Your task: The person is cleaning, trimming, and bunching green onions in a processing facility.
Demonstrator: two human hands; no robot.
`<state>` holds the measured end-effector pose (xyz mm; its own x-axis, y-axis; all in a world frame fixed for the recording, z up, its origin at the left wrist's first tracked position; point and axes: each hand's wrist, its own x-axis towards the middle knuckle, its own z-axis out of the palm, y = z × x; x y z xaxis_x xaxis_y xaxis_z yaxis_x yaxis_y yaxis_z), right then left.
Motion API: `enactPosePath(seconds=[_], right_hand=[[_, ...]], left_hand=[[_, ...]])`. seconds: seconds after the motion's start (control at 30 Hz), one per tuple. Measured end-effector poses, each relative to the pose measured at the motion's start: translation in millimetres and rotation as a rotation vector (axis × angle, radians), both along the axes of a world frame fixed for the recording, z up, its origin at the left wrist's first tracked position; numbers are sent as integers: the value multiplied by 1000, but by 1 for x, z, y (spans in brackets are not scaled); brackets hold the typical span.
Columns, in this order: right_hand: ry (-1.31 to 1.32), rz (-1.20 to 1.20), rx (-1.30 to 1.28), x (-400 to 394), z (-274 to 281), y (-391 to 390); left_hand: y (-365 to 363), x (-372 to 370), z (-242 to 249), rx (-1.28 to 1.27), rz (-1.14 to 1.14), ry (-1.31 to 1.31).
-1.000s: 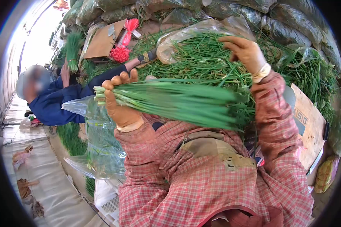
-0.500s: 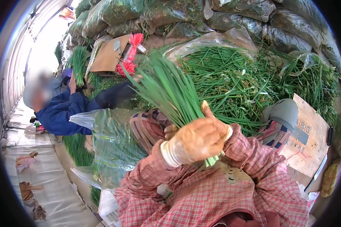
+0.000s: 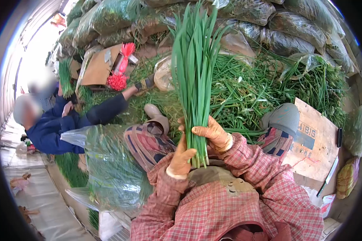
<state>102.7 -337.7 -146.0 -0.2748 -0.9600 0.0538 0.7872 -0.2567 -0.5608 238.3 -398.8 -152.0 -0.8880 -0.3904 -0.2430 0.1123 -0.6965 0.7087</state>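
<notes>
A bunch of garlic chives (image 3: 195, 80) stands nearly upright in front of my chest, its long flat leaves fanning up and its pale cut ends pointing down. My left hand (image 3: 182, 158), in a tan glove, grips the lower stalks from the left side. From the right, my gloved right hand (image 3: 214, 134) closes round the same stalks slightly higher, its thumb across the front. Beyond the bunch lies a heap of loose chives (image 3: 245, 92) on the ground. A clear plastic bag of greens (image 3: 114, 164) rests beside my left leg.
Filled sacks (image 3: 249, 12) are stacked along the back. Red ties (image 3: 118, 80) lie by a cardboard piece (image 3: 100, 66). At right are a printed board (image 3: 313, 140) and a knife (image 3: 330, 174). A co-worker in a blue jacket (image 3: 48, 124) sits at left; another person is partly visible behind.
The bunch has swung from a leftward tilt to nearly upright. My left hand has moved from across the front to the left side of the stalks. The view has shifted slightly.
</notes>
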Motion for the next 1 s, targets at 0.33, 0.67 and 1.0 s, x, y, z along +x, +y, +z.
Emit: enactPosePath(seconds=[0.33,0.67,1.0], right_hand=[[186,188,214,-10,-16,19],[-115,399,246,-9,-44,22],[1345,199,859,-41,1,35]], left_hand=[[10,-6,-9,20,-92,-224],[7,-5,-4,203,-243,-79],[7,-13,-22,207,-75,-176]])
